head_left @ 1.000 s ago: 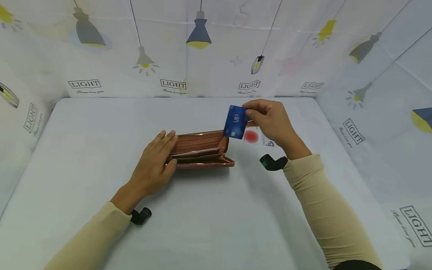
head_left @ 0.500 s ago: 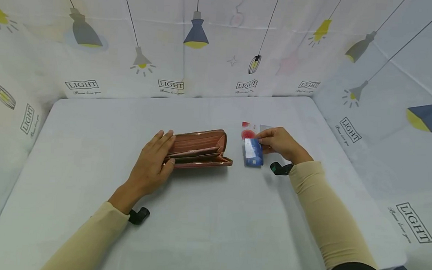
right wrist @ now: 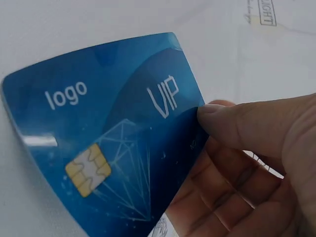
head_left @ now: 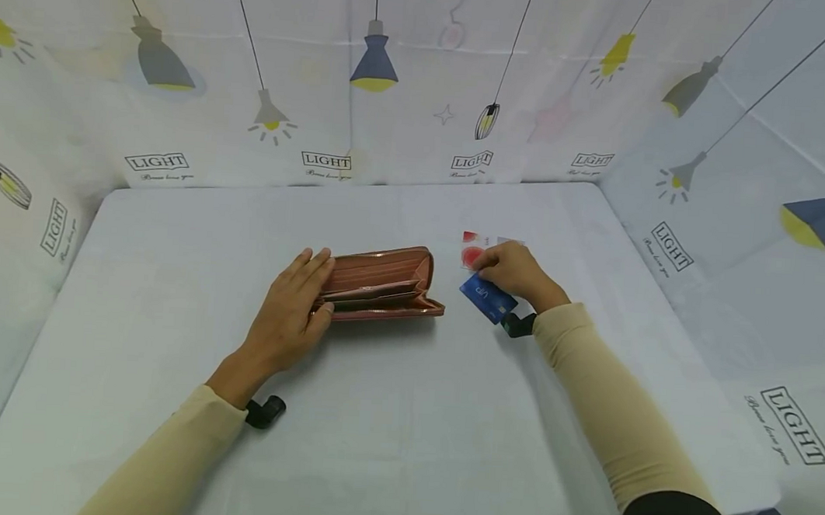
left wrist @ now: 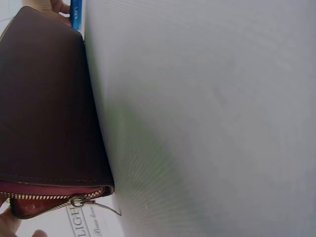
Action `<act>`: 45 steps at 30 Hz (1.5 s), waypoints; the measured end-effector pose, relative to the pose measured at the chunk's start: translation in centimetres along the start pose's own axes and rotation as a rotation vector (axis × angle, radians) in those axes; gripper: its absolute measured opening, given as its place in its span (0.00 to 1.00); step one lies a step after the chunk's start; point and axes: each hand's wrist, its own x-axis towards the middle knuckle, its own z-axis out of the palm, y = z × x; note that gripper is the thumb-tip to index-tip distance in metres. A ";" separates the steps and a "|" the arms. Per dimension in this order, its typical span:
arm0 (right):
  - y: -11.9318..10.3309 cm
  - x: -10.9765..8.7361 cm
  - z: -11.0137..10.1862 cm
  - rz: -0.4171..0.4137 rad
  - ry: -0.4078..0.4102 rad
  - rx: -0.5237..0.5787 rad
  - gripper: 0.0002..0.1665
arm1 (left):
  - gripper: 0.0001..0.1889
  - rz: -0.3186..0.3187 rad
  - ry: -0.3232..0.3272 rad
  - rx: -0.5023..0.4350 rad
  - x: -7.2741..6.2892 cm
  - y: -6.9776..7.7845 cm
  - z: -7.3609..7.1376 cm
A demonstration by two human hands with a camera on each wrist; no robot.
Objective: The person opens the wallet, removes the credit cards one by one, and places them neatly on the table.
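An unzipped brown zip-around wallet [head_left: 384, 267] stands on the white table, its card slots and inner pockets showing. At its left end my left hand [head_left: 285, 321] holds it, the thumb on the near side and the fingers on the far side. The dark outer cover of the wallet [left wrist: 49, 98] and its zip fill the left of the left wrist view. To the right of the wallet, my right hand [head_left: 520, 275] pinches a blue VIP card [head_left: 487, 298] by one edge. In the right wrist view the card [right wrist: 113, 94] is tilted, printed face and gold chip visible.
Just behind my right hand lie a red-and-white card [head_left: 472, 254] and a greyish card [head_left: 511, 240], the latter mostly covered. A white cloth wall printed with lamps [head_left: 421, 87] stands along the table's back edge.
My right hand has brought the VIP card down from above the wallet's right end to the wallet's right side, then turned it slantwise. My left hand stays on the wallet.
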 end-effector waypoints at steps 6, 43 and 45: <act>-0.6 -0.1 0.4 -0.029 0.017 -0.095 0.14 | 0.34 -0.003 0.002 0.003 0.0 0.0 -0.2; -14.1 -5.0 1.7 -0.644 -0.056 -0.301 0.03 | 0.34 -0.008 -0.010 -0.001 0.0 -0.1 -0.1; -14.1 -4.9 2.2 -0.611 -0.069 -0.354 0.03 | 0.34 -0.010 -0.012 -0.001 -0.1 0.0 -0.1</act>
